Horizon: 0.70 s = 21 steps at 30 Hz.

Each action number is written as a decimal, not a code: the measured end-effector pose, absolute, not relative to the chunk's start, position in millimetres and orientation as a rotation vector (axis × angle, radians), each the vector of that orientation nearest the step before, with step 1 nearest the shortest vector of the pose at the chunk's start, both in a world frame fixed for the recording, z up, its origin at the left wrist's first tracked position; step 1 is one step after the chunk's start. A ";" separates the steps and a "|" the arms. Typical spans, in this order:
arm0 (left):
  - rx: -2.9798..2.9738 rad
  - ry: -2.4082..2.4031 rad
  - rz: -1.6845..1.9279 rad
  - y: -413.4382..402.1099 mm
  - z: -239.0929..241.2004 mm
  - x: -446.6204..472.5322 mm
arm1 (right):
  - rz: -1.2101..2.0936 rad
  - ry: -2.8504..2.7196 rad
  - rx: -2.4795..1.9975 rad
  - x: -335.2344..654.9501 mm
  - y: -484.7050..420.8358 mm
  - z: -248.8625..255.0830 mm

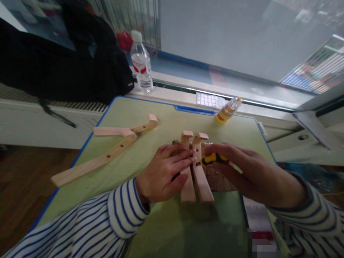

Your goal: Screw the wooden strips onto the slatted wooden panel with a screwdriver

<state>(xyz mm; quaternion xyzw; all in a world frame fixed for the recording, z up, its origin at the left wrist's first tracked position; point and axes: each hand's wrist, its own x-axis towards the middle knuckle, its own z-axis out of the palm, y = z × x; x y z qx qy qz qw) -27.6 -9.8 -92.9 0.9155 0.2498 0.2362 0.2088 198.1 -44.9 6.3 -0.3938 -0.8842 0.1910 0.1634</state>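
Observation:
Two pale wooden hook-shaped pieces lie side by side on a brown ribbed block (219, 181) in front of me. My left hand (163, 172) rests across the left wooden hook (189, 191), fingers stretched out flat and tips reaching toward the right wooden hook (204, 186). My right hand (242, 165) is closed around a small yellow-and-black screwdriver (215, 158). Its front end meets the right hook near a dark hole; the exact contact is too small to make out. Another hole shows higher on that hook.
Two more wooden hooks (115, 149) lie on the left of the green table (150, 222). At the back right edge stands a clear bottle with a yellow base (228, 110). A water bottle (142, 68) and black bag (91, 68) are beyond. A printed booklet (256, 218) lies right.

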 end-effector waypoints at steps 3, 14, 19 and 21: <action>2.553 0.687 0.672 -9.9 -91.5 -28.5 | 0.519 -2.535 -1.159 199.2 -45.7 6.3; 2.555 0.675 0.685 -10.2 -94.7 -28.3 | 0.419 -2.443 -1.267 194.8 -48.2 2.2; 2.580 0.667 0.695 -9.6 -94.5 -27.9 | 0.384 -2.401 -1.298 196.7 -47.1 -0.7; 2.589 0.658 0.688 -9.2 -95.2 -28.4 | 0.412 -2.399 -1.266 196.8 -46.7 -0.6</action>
